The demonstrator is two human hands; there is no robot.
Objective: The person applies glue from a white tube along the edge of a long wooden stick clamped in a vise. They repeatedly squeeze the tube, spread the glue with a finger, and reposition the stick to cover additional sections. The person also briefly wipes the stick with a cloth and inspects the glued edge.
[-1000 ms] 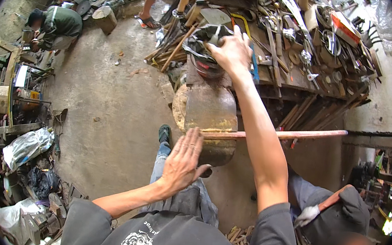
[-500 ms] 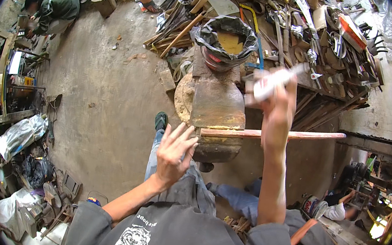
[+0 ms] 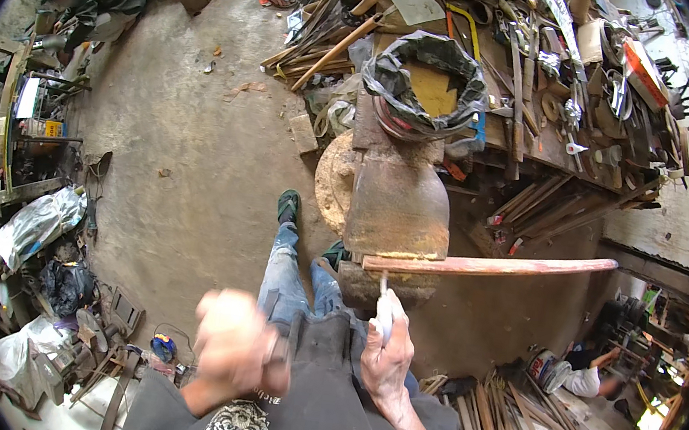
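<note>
A long reddish wooden strip [image 3: 493, 269] lies across the near end of a heavy, worn brown block [image 3: 401, 209], its right part jutting out past the block. My right hand [image 3: 387, 359], just in front, is closed around a small white bottle [image 3: 385, 313] with a thin nozzle. The nozzle points up at the strip's left end; whether it touches is unclear. Close to my chest, my left hand [image 3: 236, 341] is smeared by motion, away from the strip. A blurred brownish patch shows beside it, too indistinct to name.
A bucket lined with a black bag [image 3: 380, 69] stands beyond the block, something yellowish inside. Tools and scraps crowd a bench [image 3: 500, 140] at the far right. Wooden sticks [image 3: 500, 415] lie at the lower right. Another person [image 3: 100, 0] bends at the far left.
My right hand has brought the white bottle down from above the strip to its near side. My left hand has drawn back toward my chest. The person in jeans at lower right is mostly gone.
</note>
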